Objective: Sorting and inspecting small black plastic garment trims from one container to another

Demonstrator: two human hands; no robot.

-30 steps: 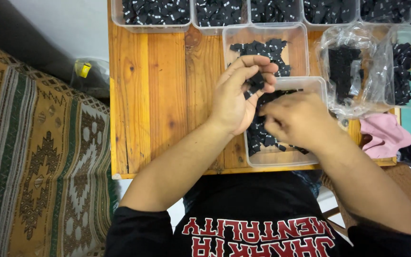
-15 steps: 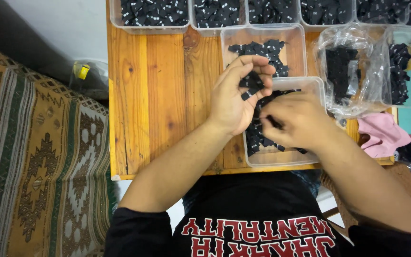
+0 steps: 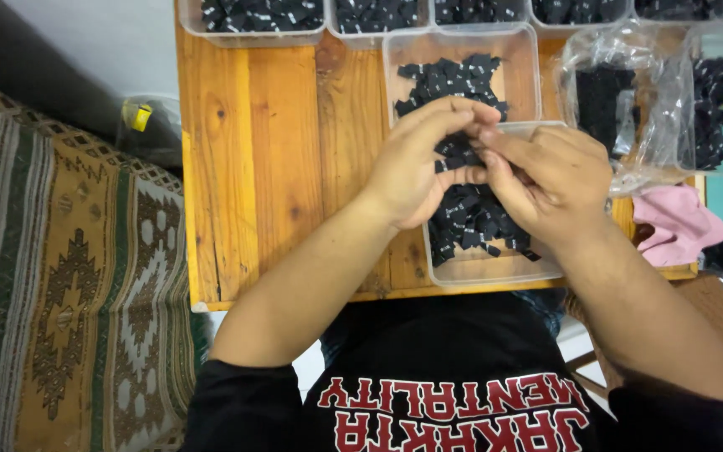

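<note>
Both hands meet at centre frame over a low wooden table (image 3: 253, 167). The left hand (image 3: 416, 163) curls narrow, fingertips pinched toward the right hand (image 3: 546, 180), which is also closed in to a pinch; between them sits what looks like one or two small black pieces (image 3: 455, 155), but the grip itself is partly hidden and I cannot tell which hand carries them.

Directly below the hands: a clear plastic tray (image 3: 487, 272), shallow, rounded corners, its floor about half covered by a loose heap of the same black pieces. Just above it, a second clear tray (image 3: 453, 42) with a smaller heap and bare bottom showing. My reading: sorting or pairing is mid-way, both trays part filled, plenty still loose.

Along the top edge, a row of clear tubs (image 3: 253, 33), packed dark and full. Upper right, crinkled transparent bags (image 3: 629, 92) hold more black stock, glossy and creased.

The pieces are flat, squarish, matte black, some with pale flecks. Table is orange-stained pine, visible knots and grain. Left of frame, a woven rug (image 3: 60, 310) with green and ochre geometric bands. Pink cloth (image 3: 675, 226) at right edge, soft, crumpled.
</note>
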